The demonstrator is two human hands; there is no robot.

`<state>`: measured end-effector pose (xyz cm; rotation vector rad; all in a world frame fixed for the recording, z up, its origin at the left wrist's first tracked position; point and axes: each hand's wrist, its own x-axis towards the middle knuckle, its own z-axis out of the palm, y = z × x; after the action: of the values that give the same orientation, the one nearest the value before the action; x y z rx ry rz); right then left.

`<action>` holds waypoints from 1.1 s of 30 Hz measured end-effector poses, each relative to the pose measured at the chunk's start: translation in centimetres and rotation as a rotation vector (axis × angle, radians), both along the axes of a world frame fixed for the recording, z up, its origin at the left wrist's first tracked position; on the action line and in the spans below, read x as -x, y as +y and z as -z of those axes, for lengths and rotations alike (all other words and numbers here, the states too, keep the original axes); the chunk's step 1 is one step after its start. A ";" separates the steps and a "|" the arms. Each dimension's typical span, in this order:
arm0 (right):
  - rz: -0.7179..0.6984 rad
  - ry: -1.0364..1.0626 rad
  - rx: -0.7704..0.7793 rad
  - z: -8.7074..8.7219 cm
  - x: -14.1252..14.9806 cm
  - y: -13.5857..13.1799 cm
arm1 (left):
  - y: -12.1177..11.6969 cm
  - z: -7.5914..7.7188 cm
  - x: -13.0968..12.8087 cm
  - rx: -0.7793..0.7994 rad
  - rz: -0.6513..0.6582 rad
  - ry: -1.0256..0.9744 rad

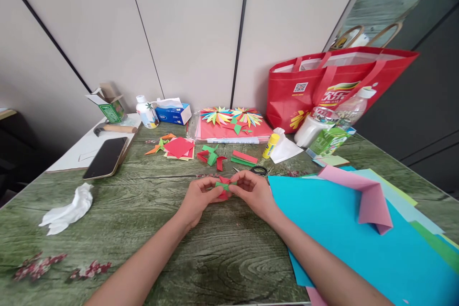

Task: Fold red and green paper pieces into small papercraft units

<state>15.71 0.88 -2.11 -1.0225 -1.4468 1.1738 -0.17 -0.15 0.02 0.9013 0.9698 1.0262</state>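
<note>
Between both hands, just above the table, is a small folded paper piece (224, 185) in red and green. My left hand (199, 199) pinches its left side, and my right hand (253, 193) pinches its right side; the fingers cover part of it. Right behind the hands lie black-handled scissors (258, 170). Farther back are more red and green folded pieces (212, 157) and a pair of red and green strips (244, 158). A yellow glue stick (270, 146) stands to the right of the strips.
Blue paper sheets (333, 229) with a folded pink sheet (375, 201) cover the right side. At left lie a phone (106, 158), a crumpled tissue (70, 210) and a hammer (116, 128). A red bag (287, 98), a bottle (147, 112) and a tissue box (174, 113) stand at the back.
</note>
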 end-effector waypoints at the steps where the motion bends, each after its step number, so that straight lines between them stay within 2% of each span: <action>1: 0.011 -0.040 -0.058 -0.1 0.0 -0.1 | 0.1 0.1 0.1 0.008 -0.008 -0.003; 5: 0.037 -0.299 -0.415 -0.7 -0.1 -0.6 | 0.3 0.5 0.3 0.069 -0.081 -0.062; 9: -0.024 -0.515 -0.708 -1.1 -0.1 -0.9 | 0.6 0.6 0.5 0.111 -0.162 -0.105; 14: -0.060 -0.722 -0.891 -0.9 -0.4 -0.7 | 0.6 0.6 0.5 0.131 -0.193 -0.107; 19: -0.048 -0.803 -0.938 -0.9 -0.6 -0.5 | 0.6 0.8 0.6 0.155 -0.196 -0.100; 22: -0.011 -0.738 -0.913 -0.8 -0.3 -0.7 | 0.6 0.8 0.5 0.160 -0.209 -0.087; 26: 0.145 -0.551 -0.740 -0.6 0.4 -0.9 | 0.5 0.7 0.2 0.122 -0.262 -0.099; 29: 0.181 -0.428 -0.500 -0.4 0.7 -1.1 | 0.4 0.6 0.0 0.087 -0.286 -0.105; 33: 0.078 -0.172 -0.063 -0.1 1.1 -1.0 | 0.3 0.6 -0.2 0.062 -0.298 -0.122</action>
<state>14.63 -0.17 -2.00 -1.1479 -1.5533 0.9980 0.04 0.11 -0.60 0.6461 1.0467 1.2802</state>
